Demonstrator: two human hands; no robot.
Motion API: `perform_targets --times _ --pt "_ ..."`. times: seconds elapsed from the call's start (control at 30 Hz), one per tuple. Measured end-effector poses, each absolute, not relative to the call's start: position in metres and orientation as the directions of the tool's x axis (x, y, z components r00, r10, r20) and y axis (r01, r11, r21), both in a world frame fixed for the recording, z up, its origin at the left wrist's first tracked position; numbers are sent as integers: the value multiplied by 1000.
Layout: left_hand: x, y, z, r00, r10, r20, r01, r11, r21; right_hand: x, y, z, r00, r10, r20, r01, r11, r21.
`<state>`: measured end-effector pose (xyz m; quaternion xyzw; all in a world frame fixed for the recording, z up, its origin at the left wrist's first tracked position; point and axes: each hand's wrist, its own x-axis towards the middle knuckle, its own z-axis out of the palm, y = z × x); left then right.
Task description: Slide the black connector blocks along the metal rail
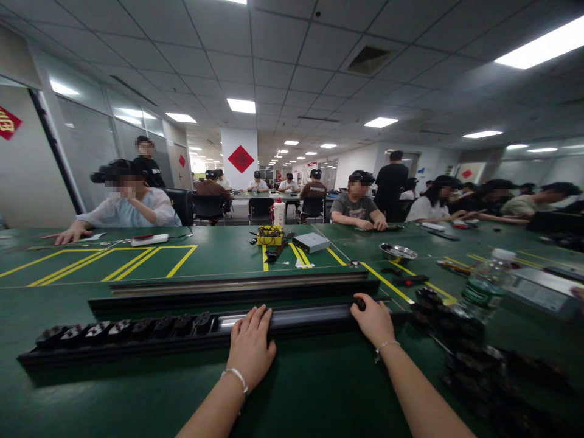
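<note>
A long black rail (pixel 301 319) lies across the green table (pixel 319 389) in front of me, with several black socket modules (pixel 123 330) set in its left part. My left hand (pixel 250 348) rests on the rail near its middle, fingers laid flat over its edge. My right hand (pixel 375 318) is closed at the rail's right part, pinching a small black piece (pixel 360 302) against it. A second black and silver rail (pixel 237 286) lies just behind the first.
Loose black socket modules (pixel 474 359) are heaped at the right, beside a water bottle (pixel 484 285). Farther back stand a metal bowl (pixel 398 250), a grey box (pixel 311 242) and a yellow bundle (pixel 270 235). Other people sit along the table's far side.
</note>
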<state>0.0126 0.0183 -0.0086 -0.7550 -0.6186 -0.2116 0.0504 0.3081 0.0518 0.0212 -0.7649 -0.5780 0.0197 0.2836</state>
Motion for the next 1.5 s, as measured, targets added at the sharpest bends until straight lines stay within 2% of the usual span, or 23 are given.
perform_targets --times 0.83,1.5 --pt "13 17 -5 143 920 364 959 -220 179 316 55 13 296 861 414 910 -123 -395" --pt "14 16 -3 144 924 354 956 -222 192 318 55 16 326 878 352 887 -155 -435"
